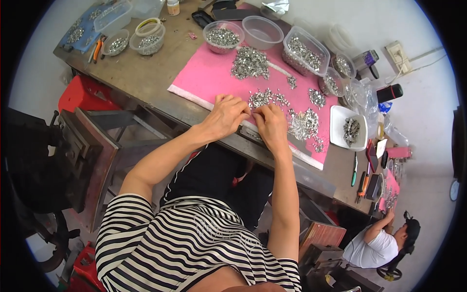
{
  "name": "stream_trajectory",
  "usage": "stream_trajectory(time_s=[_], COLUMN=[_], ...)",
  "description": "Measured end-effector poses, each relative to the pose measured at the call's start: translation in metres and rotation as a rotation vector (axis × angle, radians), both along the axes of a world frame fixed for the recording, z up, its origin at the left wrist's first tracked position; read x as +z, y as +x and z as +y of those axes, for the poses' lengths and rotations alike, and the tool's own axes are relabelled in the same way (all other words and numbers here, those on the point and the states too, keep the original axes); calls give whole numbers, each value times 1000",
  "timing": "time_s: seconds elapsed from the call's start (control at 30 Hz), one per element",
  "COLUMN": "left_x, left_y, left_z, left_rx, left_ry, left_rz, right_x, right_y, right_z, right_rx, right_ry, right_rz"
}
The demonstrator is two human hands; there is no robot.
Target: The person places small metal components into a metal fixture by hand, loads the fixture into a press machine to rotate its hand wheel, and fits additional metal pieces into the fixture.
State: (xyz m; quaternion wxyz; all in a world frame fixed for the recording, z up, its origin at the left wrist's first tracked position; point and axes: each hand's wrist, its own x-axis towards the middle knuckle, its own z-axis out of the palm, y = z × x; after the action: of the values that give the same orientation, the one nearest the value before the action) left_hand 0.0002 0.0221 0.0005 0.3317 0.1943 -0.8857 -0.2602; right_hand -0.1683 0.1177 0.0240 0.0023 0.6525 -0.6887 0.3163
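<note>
While I watch from overhead by remote camera, the left hand (227,116) and the right hand (272,124) face each other above the worktop's (146,73) near edge. The thumb and fingers of each are drawn into a pinch, the two sets of fingertips just beside one another. I cannot tell whether either pinch contains a part.

Directly beyond the fingertips, a scatter of small metal parts (262,99) lies on a pink mat (202,73), whose white-bordered side runs along the near edge. To the right of this scatter, I note a pile of bright silver strips (303,124); toward the far edge, a larger heap of parts (249,63).

A round clear tub (223,50), part-filled with metal pieces, stands by the mat's left side. A rectangular clear tub (291,59), similarly charged, stands near the far edge. Just right of the mat is a white dish (336,127) holding darker metal pieces.

Farther out, orange-handled pliers (98,47) lie near the worktop's left end, beside a blue mat (86,30); toward the right end I see a green-handled tool (354,171). Past that end sits a person in a white top (372,250).
</note>
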Motion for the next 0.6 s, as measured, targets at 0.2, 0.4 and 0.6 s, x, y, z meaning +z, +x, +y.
stream_trajectory(time_s=[0.2, 0.4, 0.6], left_x=[7, 15, 2], left_y=[-8, -12, -17], left_z=[22, 42, 52], left_rx=[-140, -98, -204], left_ry=[222, 335, 207], left_rz=[118, 166, 221], right_x=[-4, -3, 9], right_y=[-5, -18, -22], right_z=[-7, -4, 48], right_rx=[39, 92, 14], right_ry=[-7, 40, -20], right_rz=[19, -86, -317])
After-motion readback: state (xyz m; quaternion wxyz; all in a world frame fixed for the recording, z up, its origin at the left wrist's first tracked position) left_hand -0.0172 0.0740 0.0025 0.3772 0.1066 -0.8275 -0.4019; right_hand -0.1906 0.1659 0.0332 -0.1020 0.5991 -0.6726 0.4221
